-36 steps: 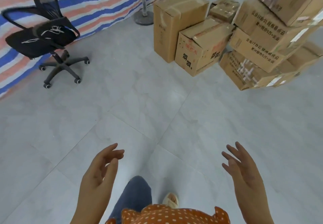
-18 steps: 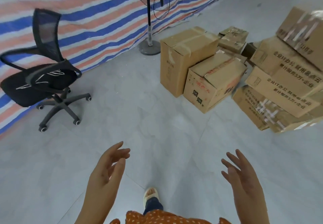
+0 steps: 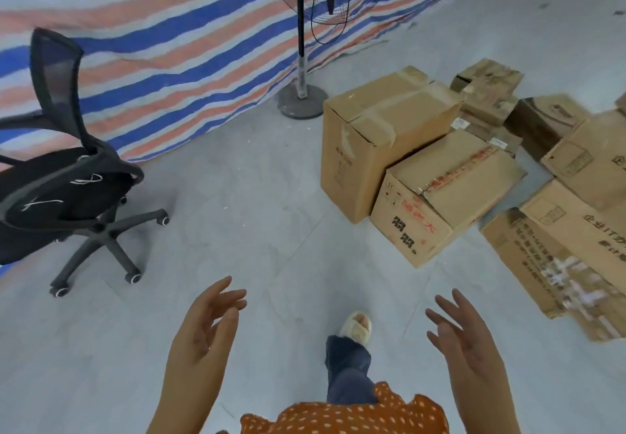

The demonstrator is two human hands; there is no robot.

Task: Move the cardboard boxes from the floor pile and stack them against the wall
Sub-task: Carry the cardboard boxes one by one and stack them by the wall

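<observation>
A pile of brown cardboard boxes lies on the grey floor at the right. A tall upright box [image 3: 376,135] stands nearest the fan, and a lower box [image 3: 443,193] with red and black print leans in front of it. Printed flat boxes [image 3: 555,250] are stacked at the far right, smaller worn boxes [image 3: 487,91] behind. My left hand [image 3: 206,328] and my right hand [image 3: 464,338] are both raised in front of me, palms facing each other, fingers relaxed, holding nothing. Both hands are well short of the boxes.
A black office chair [image 3: 64,183] on castors stands at the left. A pedestal fan [image 3: 301,94] stands by the striped blue, orange and white tarp wall [image 3: 169,44]. My foot in a light slipper [image 3: 355,325] steps on bare grey tiles.
The view has lifted and moved toward the boxes, which look larger and lower in frame. My foot has stepped forward. Both hands stay raised and empty.
</observation>
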